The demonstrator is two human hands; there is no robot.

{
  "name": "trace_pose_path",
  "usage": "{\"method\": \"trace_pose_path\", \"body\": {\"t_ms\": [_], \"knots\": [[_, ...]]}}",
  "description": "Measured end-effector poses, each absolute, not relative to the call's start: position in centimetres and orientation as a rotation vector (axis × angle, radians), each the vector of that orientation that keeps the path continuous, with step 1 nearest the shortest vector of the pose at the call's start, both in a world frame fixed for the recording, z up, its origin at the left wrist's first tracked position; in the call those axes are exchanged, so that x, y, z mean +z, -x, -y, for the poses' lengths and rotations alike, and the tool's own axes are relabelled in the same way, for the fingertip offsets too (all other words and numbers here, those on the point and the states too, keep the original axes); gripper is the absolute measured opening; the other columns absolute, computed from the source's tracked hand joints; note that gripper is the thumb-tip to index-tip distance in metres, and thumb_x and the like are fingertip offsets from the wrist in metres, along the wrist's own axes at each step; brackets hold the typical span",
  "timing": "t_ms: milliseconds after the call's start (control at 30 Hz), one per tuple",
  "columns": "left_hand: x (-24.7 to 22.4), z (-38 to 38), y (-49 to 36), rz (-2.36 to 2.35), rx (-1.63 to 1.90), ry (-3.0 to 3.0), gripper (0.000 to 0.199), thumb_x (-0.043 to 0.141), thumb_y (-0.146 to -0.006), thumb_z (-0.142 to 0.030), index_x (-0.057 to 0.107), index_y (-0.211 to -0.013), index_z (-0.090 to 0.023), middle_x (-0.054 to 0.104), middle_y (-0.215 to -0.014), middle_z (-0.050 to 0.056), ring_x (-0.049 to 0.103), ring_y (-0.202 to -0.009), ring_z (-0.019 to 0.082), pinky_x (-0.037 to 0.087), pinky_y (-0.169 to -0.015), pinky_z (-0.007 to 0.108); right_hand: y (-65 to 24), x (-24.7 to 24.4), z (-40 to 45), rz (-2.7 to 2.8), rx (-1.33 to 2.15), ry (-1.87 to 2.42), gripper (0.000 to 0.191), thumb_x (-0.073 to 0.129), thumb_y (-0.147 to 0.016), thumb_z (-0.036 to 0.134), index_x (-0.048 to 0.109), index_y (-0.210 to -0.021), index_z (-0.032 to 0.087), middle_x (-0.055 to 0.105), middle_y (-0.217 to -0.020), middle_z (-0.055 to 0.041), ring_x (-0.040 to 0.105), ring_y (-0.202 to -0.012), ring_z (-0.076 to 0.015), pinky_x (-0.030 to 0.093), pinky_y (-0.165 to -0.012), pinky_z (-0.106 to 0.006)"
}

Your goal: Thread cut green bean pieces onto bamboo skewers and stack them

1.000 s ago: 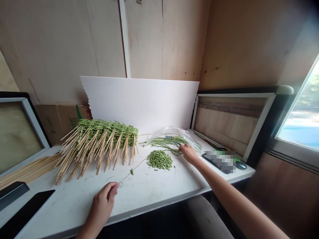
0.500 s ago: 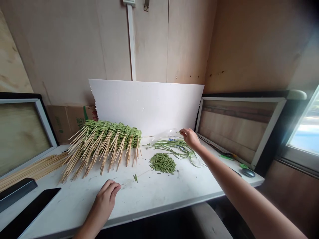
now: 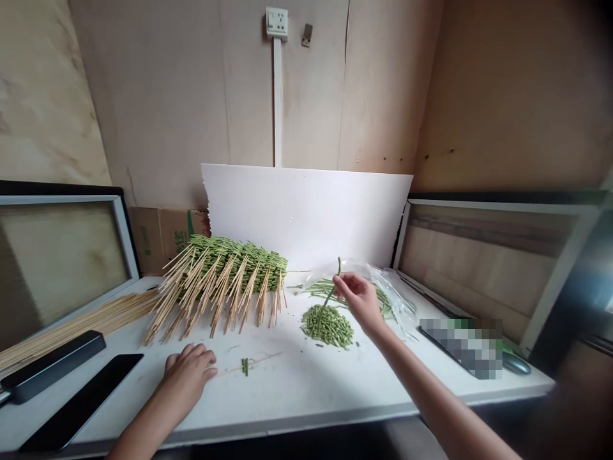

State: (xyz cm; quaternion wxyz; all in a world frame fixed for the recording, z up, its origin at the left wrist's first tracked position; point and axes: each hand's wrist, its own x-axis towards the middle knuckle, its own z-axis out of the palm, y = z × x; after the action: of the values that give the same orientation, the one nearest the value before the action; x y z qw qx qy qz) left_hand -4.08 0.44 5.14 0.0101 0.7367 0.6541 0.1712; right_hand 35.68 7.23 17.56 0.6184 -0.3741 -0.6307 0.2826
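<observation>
Right hand [image 3: 357, 295], centre-right, pinches a steep green stalk [image 3: 328, 296]; left hand [image 3: 188, 374], lower left, seemingly holds a rightward-pointing skewer [image 3: 261, 360].

Showed print on cardboard, but yielded no readable word, brand or number.
Stood in green on the right-hand panel of the cardboard box [image 3: 167, 230] at the back of the table, as a cluster of character-like marks [image 3: 181, 241], too small and blurred to make out. Ran upright just beside those as a green stripe [image 3: 190, 222], then turned reddish at the box's right end as a dark printed patch [image 3: 205, 223], equally illegible. Appeared once more, smaller and fainter, as a greenish mark [image 3: 147, 249] on the left-hand panel. Was masked at the table's right by a pixelated patch [image 3: 462, 348], with any lettering under it impossible to tell.
</observation>
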Motion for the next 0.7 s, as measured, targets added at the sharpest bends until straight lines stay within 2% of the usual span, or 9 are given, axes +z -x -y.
{"method": "trace_pose_path", "body": {"t_ms": [67,200,367,433,533,700], "knots": [[6.6,0.2,2.7,-1.945,0.707,-2.362,0.02,0.055,-0.096,-0.028,0.073,-0.103,-0.024,0.072,-0.112,0.009,0.063,-0.112,0.031,0.045,-0.093,0.045,-33.7,17.1,-5.9,1.47,0.77,0.827,0.038,0.074,-0.086,0.056,0.069,-0.088,0.019,0.072,-0.074,-0.0061,0.066,-0.065,-0.0187,0.057,-0.062,-0.032],[10.3,1.5,-0.5,-1.677,1.078,-2.398,0.027,0.052,-0.103,-0.042,0.066,-0.12,-0.026,0.068,-0.123,0.009,0.063,-0.116,0.028,0.05,-0.099,0.042,-30.2,15.9,-4.2,1.474,0.97,0.746,0.037,0.079,-0.082,0.053,0.069,-0.094,0.02,0.078,-0.085,-0.0093,0.074,-0.082,-0.0246,0.062,-0.068,-0.035],[13.5,1.7,-3.9,-1.541,1.324,-2.519,0.035,0.056,-0.103,-0.037,0.056,-0.137,-0.029,0.06,-0.138,0.008,0.055,-0.13,0.028,0.046,-0.108,0.044,-27.0,13.5,-3.0,1.441,1.138,0.738,0.039,0.086,-0.076,0.049,0.07,-0.093,0.018,0.08,-0.085,-0.0109,0.077,-0.084,-0.0273,0.065,-0.073,-0.039],[13.5,1.2,-4.7,-1.486,1.33,-2.592,0.036,0.062,-0.101,-0.034,0.058,-0.136,-0.028,0.062,-0.137,0.008,0.056,-0.128,0.03,0.046,-0.107,0.046,-26.2,12.6,-2.7,1.421,1.221,0.721,0.04,0.087,-0.075,0.048,0.069,-0.093,0.017,0.08,-0.086,-0.0116,0.078,-0.087,-0.0284,0.065,-0.075,-0.04],[12.4,0.3,-5.1,-1.409,1.311,-2.645,0.029,0.067,-0.097,-0.026,0.064,-0.126,-0.026,0.07,-0.124,0.007,0.061,-0.118,0.03,0.047,-0.102,0.046,-25.7,11.3,-2.3,1.393,1.319,0.72,0.041,0.089,-0.074,0.047,0.069,-0.092,0.017,0.08,-0.084,-0.0114,0.079,-0.087,-0.0288,0.065,-0.076,-0.04],[10.7,-0.2,-4.4,-1.308,1.282,-2.648,0.015,0.064,-0.097,-0.011,0.071,-0.102,-0.023,0.076,-0.098,0.001,0.066,-0.093,0.023,0.043,-0.097,0.044,-25.6,10.0,-2.0,1.38,1.409,0.745,0.039,0.089,-0.074,0.045,0.071,-0.092,0.016,0.078,-0.078,-0.0088,0.078,-0.085,-0.0264,0.064,-0.081,-0.041]]}}
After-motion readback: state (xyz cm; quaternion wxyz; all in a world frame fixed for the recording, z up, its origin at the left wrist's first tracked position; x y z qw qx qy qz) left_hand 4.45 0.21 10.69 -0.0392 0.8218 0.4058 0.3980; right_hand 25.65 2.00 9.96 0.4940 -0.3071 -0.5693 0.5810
